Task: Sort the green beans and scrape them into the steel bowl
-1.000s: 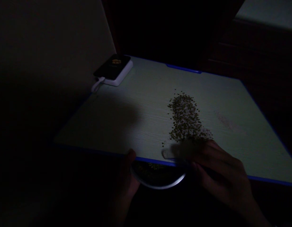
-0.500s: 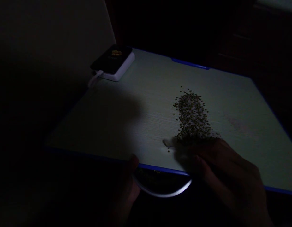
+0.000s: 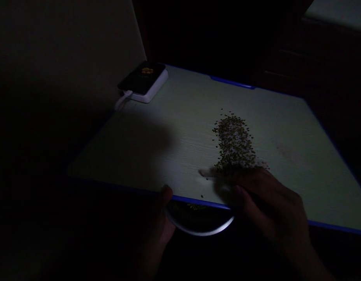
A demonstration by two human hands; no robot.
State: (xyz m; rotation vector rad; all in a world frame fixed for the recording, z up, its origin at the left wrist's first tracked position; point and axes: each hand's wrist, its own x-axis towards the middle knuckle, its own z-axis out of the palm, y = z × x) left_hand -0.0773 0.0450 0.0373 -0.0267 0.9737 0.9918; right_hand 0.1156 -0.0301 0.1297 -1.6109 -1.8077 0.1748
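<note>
The light is very dim. My right hand (image 3: 271,203) is closed around a small, thin, pale tool (image 3: 204,173), perhaps a spoon; its tip rests low over the whiteboard (image 3: 189,128), and the fingers hide most of it. Just beyond that hand lies a patch of small dark green seeds or beans (image 3: 234,136). One stray grain (image 3: 201,196) sits near the blue front edge. Under this edge is a metal-rimmed bowl (image 3: 208,233) with some grains inside. My left hand (image 3: 162,222) grips the bowl's left side, thumb over the board's edge; its other fingers are in shadow.
A phone (image 3: 143,76) with a dark screen lies on a white block (image 3: 157,86) at the board's far left corner, a white cable (image 3: 123,99) plugged in. A pale wall (image 3: 95,43) rises behind it on the left. A faint smudge (image 3: 291,154) marks the board's right side.
My right hand has shifted slightly left and up in view with the tool. A stray grain now lies closer to the front edge above the bowl. The view has moved a little.
</note>
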